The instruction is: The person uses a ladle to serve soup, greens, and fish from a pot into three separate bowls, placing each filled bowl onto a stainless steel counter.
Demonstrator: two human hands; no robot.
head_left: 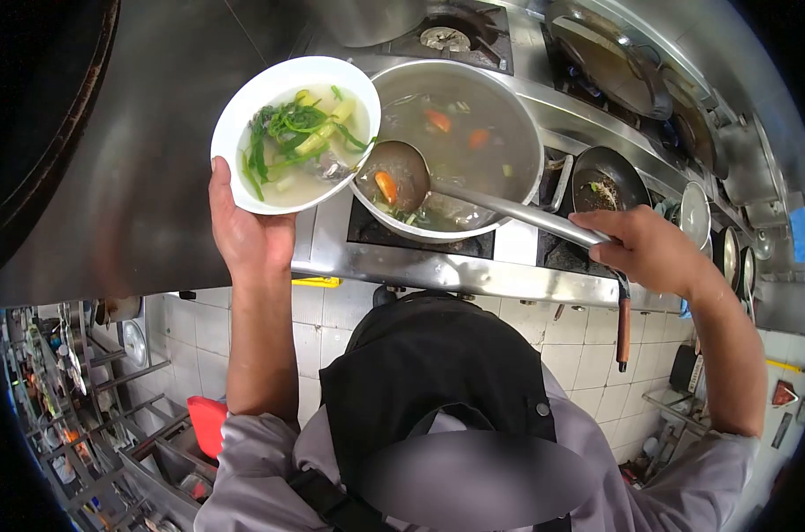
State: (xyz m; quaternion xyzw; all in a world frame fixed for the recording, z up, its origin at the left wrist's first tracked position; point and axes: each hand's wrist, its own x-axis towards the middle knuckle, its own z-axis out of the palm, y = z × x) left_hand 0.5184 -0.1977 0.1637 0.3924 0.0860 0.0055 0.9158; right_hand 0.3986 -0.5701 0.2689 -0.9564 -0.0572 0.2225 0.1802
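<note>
My left hand (pixel 259 232) holds a white bowl (pixel 228 142) from below, tilted toward the pot. Pale broth with green leaves and light vegetable pieces (pixel 300 124) lies in it. In my right hand (pixel 642 248) is the handle of a metal ladle (pixel 509 209). The ladle's head is at the left inner side of a large pot (pixel 534 115), close to the bowl's rim, with broth and an orange piece (pixel 386 186) in it. Cloudy broth with more orange pieces fills the pot.
A dark pan (pixel 629 168) with food scraps sits right of the pot, its wooden handle (pixel 624 332) sticking out over the stove's front edge (pixel 402 274). Behind the pot is a burner (pixel 447 38). Large woks (pixel 606 66) stand at the back right.
</note>
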